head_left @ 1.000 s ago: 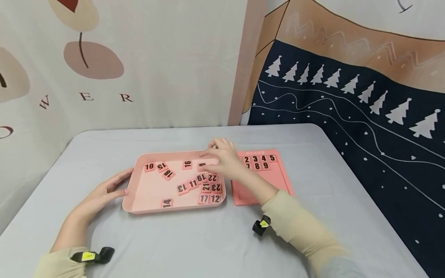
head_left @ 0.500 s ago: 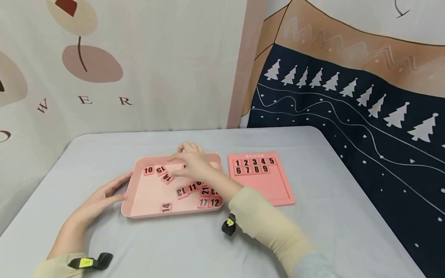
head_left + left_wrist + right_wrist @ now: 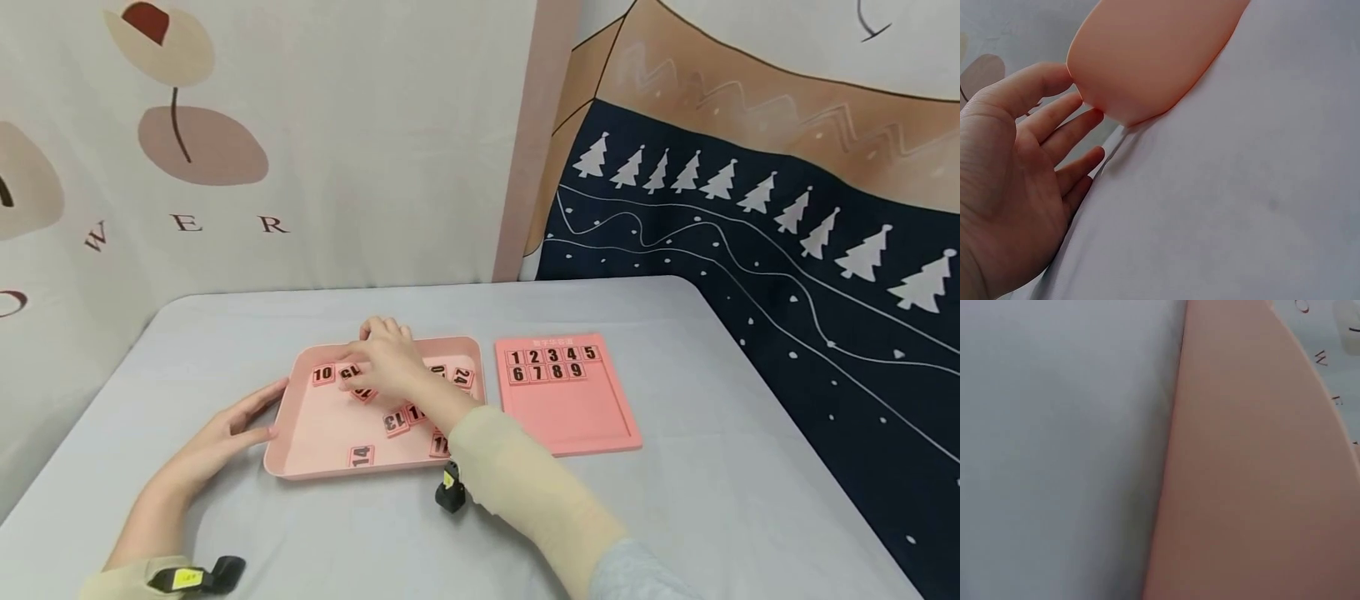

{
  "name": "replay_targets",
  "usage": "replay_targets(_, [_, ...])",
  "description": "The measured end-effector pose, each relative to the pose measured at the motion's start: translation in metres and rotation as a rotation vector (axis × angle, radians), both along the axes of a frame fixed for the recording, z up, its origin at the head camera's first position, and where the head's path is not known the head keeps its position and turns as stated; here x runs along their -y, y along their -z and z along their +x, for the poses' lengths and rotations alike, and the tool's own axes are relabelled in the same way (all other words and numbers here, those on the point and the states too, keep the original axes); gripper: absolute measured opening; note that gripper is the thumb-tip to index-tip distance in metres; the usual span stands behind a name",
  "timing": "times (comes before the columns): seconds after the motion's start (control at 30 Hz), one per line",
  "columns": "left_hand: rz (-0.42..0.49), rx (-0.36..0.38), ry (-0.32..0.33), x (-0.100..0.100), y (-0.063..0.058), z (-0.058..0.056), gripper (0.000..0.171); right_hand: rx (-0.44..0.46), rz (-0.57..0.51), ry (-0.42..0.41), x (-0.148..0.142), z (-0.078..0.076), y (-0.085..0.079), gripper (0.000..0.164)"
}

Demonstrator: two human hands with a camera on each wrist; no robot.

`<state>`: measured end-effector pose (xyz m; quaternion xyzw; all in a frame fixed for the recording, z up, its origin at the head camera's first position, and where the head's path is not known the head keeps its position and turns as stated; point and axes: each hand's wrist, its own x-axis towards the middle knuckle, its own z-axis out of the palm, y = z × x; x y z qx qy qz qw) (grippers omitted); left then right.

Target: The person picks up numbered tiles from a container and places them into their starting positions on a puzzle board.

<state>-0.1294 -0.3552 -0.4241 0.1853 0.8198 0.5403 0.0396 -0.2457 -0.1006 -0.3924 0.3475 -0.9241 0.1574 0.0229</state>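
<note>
In the head view my left hand (image 3: 221, 437) rests at the left end of the pink tray (image 3: 318, 429). The left wrist view shows its thumb and fingertips (image 3: 1060, 76) against the tray's outer wall, fingers mostly extended. My right hand (image 3: 384, 360) is over the tray's back left, thumb and forefinger spread around the number 15 tile (image 3: 349, 373). Partly beneath that hand lies the number 18 tile (image 3: 363, 396); the number 10 tile (image 3: 323, 374) sits just left. Only tray wall and cloth appear in the right wrist view, not the hand.
Right of the tray lies a pink number board (image 3: 573, 412) with tiles 1 to 9 in two rows. More tiles lie in the tray, such as the number 14 tile (image 3: 362, 456) and the number 24 tile (image 3: 462, 378); the right forearm hides several. Cloth covers the table (image 3: 360, 533).
My right hand has moved left across the tray, from near its right end to the number 15 tile, uncovering the board's upper rows. My left hand stays at the tray's left end.
</note>
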Motion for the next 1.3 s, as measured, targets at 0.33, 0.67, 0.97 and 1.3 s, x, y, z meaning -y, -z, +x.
replay_targets(0.33, [0.012,0.0,0.008,0.004,0.0,0.009,0.063,0.041,0.046,-0.009,0.014,-0.005,0.002,0.046])
replay_targets(0.67, [-0.014,0.01,-0.002,0.0,-0.002,0.009,0.063,0.026,0.119,-0.012,0.023,-0.005,-0.005,0.044])
replay_targets(0.97, [-0.03,0.042,-0.012,-0.001,-0.002,0.005,0.063,-0.015,0.168,0.036,0.029,-0.005,0.003,0.046])
replay_targets(1.3, [-0.036,0.04,-0.026,-0.001,-0.003,0.001,0.062,-0.025,0.163,0.079,0.035,-0.007,0.008,0.037])
